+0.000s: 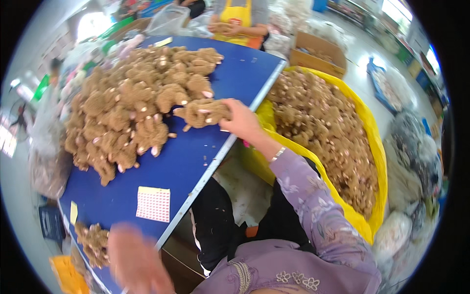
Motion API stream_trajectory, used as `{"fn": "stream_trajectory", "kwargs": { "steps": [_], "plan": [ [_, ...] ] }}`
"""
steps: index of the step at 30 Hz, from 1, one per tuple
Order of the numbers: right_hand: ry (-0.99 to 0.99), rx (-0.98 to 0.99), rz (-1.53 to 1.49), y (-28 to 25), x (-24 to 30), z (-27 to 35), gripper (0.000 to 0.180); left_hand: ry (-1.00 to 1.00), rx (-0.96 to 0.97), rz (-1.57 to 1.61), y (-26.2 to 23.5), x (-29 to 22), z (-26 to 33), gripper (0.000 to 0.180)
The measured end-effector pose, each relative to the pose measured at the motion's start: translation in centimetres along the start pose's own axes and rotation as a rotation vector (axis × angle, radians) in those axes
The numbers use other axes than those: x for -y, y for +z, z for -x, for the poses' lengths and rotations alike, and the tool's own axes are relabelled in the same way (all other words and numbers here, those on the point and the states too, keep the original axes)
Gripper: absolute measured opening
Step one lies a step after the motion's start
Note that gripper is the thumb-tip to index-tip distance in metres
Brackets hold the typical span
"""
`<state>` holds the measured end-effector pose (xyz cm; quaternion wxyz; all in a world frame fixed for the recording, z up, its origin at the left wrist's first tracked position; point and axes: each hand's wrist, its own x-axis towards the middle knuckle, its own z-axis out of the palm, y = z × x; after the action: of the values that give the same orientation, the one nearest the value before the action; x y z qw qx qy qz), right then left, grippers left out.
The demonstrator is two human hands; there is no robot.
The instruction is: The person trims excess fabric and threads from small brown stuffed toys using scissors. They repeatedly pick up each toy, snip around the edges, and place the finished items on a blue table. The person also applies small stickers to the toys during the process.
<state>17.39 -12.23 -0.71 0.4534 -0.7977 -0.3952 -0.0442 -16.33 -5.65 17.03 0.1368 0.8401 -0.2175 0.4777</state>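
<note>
**Hand and Toy Positions at the Blue Table**

My right hand (243,120) reaches over the table's right edge and is closed around a brown plush toy (203,112). The toy lies on the blue table (196,157) just inside that edge, at the right fringe of the pile (134,105).

My left hand (137,262) is near the table's near corner. It is motion-blurred; I cannot tell whether it is open or closed, or whether it holds anything. A small clump of toys (93,242) sits just to its left, at the near edge.

The pile of matching plush toys covers the table's far left half. A sheet of red stickers (153,203) lies flat near the near edge, between the pile and my left hand.

A yellow bag (377,147) full of the same toys stands beside the table's right edge. A second person in a yellow apron (237,19) stands at the far end.
</note>
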Motion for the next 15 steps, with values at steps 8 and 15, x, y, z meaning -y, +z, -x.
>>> {"fn": "stream_trajectory", "kwargs": {
  "steps": [8,15],
  "plan": [
    [0.32,-0.085,-0.637,-3.9,-1.1,-0.4,0.016,-0.938,0.806,-0.5,5.1,5.8,15.2,0.063],
    [0.37,0.106,-1.377,-4.7,1.2,1.2,0.028,-0.849,0.56,-0.601,3.2,9.1,15.0,0.057]
  ]
}}
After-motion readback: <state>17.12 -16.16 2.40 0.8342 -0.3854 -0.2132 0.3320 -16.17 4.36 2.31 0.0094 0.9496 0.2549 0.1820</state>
